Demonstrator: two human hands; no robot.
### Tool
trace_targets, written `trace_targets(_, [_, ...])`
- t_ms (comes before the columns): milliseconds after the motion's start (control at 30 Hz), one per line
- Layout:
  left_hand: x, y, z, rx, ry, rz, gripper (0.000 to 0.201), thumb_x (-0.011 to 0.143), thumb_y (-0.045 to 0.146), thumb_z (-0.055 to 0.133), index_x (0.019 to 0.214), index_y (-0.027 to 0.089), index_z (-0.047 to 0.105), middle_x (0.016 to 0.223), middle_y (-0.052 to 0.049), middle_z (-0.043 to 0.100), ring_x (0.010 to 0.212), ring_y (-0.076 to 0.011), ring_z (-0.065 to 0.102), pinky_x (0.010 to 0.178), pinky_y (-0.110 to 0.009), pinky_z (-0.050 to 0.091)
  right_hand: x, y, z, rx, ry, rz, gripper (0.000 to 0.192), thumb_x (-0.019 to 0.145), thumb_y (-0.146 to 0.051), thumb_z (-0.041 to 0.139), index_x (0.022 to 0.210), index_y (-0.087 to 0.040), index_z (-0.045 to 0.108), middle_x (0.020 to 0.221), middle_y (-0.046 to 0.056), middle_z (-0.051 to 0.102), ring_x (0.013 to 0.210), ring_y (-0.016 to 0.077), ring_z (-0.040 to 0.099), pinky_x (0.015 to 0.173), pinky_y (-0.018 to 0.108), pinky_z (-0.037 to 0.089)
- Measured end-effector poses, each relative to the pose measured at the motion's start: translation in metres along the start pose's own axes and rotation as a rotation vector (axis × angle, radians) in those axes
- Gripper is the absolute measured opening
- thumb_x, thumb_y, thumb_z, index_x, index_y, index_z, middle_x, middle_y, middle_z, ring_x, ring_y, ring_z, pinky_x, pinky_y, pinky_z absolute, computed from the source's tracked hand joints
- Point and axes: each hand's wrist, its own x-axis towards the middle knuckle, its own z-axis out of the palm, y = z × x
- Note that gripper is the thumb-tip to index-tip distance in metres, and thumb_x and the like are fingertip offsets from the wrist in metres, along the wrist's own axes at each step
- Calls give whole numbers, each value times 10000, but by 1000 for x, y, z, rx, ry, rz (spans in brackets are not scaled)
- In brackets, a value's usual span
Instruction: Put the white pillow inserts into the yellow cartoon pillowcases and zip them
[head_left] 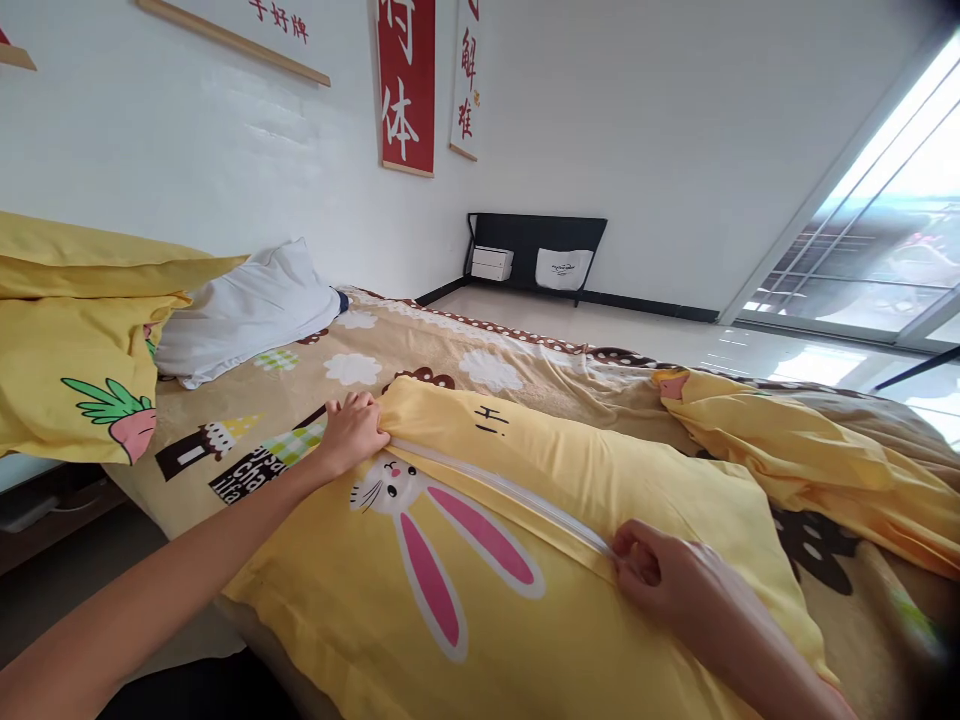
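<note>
The yellow pillow (570,640) lies on a patterned blanket (409,335). On the pillow, the left hand (356,428) grips cloth at the zipper's (517,490) left end; the right hand (652,565) pinches its right end.

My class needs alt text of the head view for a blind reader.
The left hand holds a yellow rabbit-print pillow beside one end of its white zip; the right hand pinches farther along. The pillow lies on a patterned bedspread.
</note>
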Motion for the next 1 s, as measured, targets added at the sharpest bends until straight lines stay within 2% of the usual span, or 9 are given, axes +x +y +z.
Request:
trace_targets(100, [2,-5,3,-64,1,20,33,695,200,528,713,188,504,986,-94,611,1019,-290,533,834,-461,373,-5,1,-2,91,66,-115,196,801,-408,489,827,-248,598,729,-7,639,691,174,585,640,279,395])
trace_targets(200, [2,-6,2,-174,79,88,80,758,174,468,807,194,529,977,-78,618,992,-259,560,840,-420,386,-9,0,-4,184,79,-261,275,762,-470,588,939,-261,612,900,5,653,815,180,593,735,277,430])
trace_targets(300, [-3,-4,-4,-373,120,247,170,877,284,418,902,199,563,1023,-67,632,1002,-232,572,899,-378,393,-6,2,-4,199,51,-282,215,765,-430,592,871,-243,600,866,8,641,776,171,575,708,268,423])
trace_targets(433, [-12,4,-10,-484,-129,584,306,890,425,498,1112,226,568,1156,-48,612,1113,-231,528,996,-352,348,3,9,-3,187,62,-229,311,872,-457,400,733,-222,550,764,26,629,705,173,550,647,277,396])
trace_targets(500, [-14,7,-7,-464,-230,643,289,888,428,511,1060,205,576,1103,-60,609,1070,-228,532,987,-361,348,5,11,-4,205,64,-239,356,883,-487,358,731,-221,538,748,30,630,690,175,547,639,280,394])
trace_targets(633, [-10,11,6,-443,-231,576,333,917,477,425,817,179,535,914,-68,572,891,-206,521,865,-350,394,5,12,-6,210,67,-236,416,890,-544,304,703,-223,492,668,22,602,623,168,517,597,279,368])
trace_targets(767, [-2,11,12,-518,-225,522,378,931,460,359,711,187,502,823,-51,542,842,-194,495,821,-328,402,9,12,-2,198,75,-215,415,895,-531,280,685,-228,469,637,19,595,612,174,519,602,282,354])
trace_targets(900, [3,8,15,-627,-212,439,353,900,462,403,709,191,523,779,-37,542,794,-181,518,766,-310,430,17,12,7,187,114,-190,404,902,-517,287,674,-232,460,654,25,619,632,185,536,615,281,342])
trace_targets(1000, [0,4,27,-568,-116,366,332,889,470,424,847,184,586,947,-68,599,937,-210,557,878,-354,433,25,11,18,180,220,-139,448,903,-560,302,649,-229,465,626,29,616,616,186,527,609,279,325])
